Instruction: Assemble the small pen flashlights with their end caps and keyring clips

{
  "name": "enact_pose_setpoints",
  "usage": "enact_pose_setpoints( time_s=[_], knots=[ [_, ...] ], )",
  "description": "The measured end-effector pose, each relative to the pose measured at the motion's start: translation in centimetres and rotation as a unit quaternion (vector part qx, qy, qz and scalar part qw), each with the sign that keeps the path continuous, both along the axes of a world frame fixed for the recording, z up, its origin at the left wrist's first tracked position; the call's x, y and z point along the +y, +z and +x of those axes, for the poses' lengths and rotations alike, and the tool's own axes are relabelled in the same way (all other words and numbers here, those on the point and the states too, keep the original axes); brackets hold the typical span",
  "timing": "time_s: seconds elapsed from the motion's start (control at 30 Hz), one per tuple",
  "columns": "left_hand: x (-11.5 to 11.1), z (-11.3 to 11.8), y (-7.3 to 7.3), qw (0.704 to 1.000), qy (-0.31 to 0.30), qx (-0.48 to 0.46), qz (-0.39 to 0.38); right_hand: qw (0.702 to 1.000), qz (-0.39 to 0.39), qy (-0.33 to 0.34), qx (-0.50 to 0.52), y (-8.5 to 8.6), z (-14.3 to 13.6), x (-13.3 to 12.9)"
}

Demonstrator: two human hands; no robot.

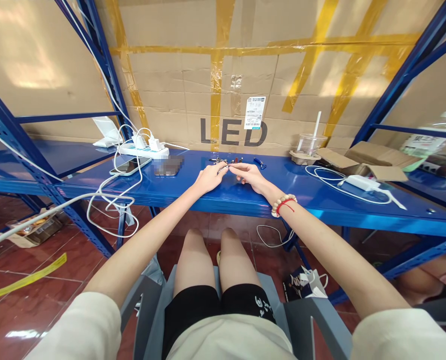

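Note:
My left hand is over the middle of the blue shelf, its fingers closed and pointing inward. My right hand, with a beaded bracelet and red cord on the wrist, meets it with the thumb and fingers brought together. The fingertips of both hands come together at a small thing that I cannot make out. Just behind them lies a cluster of small metallic and dark pieces, partly hidden by the fingers. A small blue object lies beyond my right hand.
Left of my hands are a phone, a blurred dark device and a white power strip with tangled cables. To the right are a cup with a straw, a white adapter and an opened cardboard box. A large carton stands behind.

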State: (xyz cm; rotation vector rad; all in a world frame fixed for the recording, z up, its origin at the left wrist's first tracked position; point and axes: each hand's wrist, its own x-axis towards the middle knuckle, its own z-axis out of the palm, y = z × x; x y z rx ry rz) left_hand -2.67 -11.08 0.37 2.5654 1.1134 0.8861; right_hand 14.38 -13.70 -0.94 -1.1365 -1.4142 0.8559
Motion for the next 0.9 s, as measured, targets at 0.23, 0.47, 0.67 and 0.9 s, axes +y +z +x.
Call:
enact_pose_setpoints(
  time_s=[0.23, 0.47, 0.67, 0.9],
  knots=[
    [-0.34, -0.01, 0.21, 1.000, 0.017, 0.024, -0.003, 1.000, 0.003, -0.001, 0.004, 0.15, -0.18, -0.32],
    [0.05, -0.15, -0.11, 0.999, -0.034, 0.003, -0.004, 1.000, 0.023, -0.005, 0.006, 0.09, -0.22, -0.29],
    [-0.37, -0.28, -0.08, 0.997, -0.076, -0.003, 0.003, 0.999, 0.017, 0.001, -0.033, 0.16, -0.60, -0.44],
    [0.12, 0.28, -0.52, 0.998, 0.011, 0.060, -0.008, 0.997, 0.025, -0.019, -0.069, -0.17, -0.58, -0.03]
  ],
)
